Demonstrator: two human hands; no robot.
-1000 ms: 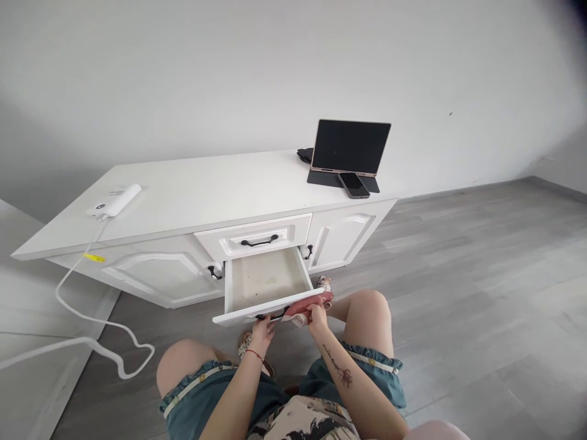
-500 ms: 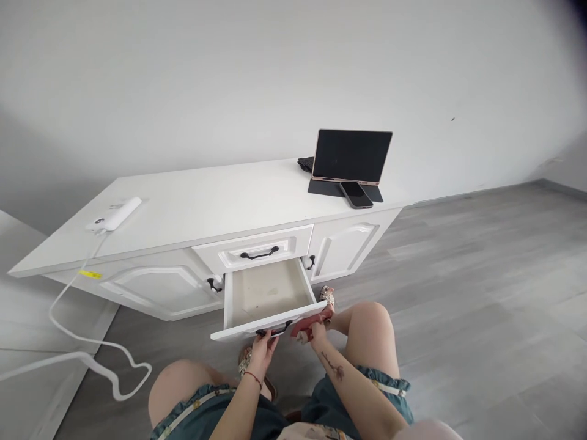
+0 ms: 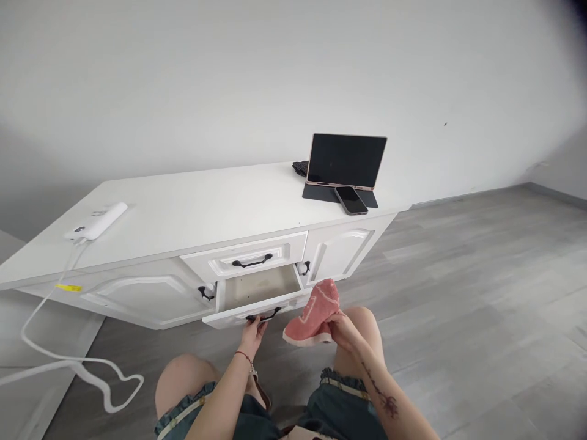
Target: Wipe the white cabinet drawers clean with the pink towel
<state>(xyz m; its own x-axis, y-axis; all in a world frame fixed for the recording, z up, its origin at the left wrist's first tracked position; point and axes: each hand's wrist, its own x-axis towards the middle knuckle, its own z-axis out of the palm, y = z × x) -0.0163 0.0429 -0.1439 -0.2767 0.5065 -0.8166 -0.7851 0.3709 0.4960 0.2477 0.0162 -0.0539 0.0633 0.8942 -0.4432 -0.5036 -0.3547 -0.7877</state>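
My left hand (image 3: pixel 252 330) has its fingers hooked at the black handle (image 3: pixel 267 315) of the lower drawer (image 3: pixel 261 287). That drawer stands partly out of the white cabinet, and the part of its inside that shows is bare apart from small dark specks. To the right of the drawer front, my right hand (image 3: pixel 342 329) is closed on a folded pink cloth (image 3: pixel 316 311) with white line patterns and a pale edge. The cloth hangs in front of the cabinet, above the floor. Directly over the lower drawer, the upper drawer (image 3: pixel 220 264) is closed.
On the cabinet top (image 3: pixel 206 201) are a tablet-like screen (image 3: pixel 347 160) on a dark stand, a phone (image 3: pixel 351 200), a dark folded item (image 3: pixel 300 168) and a white power bank (image 3: pixel 98 221) with a cable (image 3: pixel 39 342) running down. My knees flank the drawer.
The lower drawer has slid further into the cabinet, with my left hand staying at its handle. My right hand has raised the pink cloth, so more of it shows.
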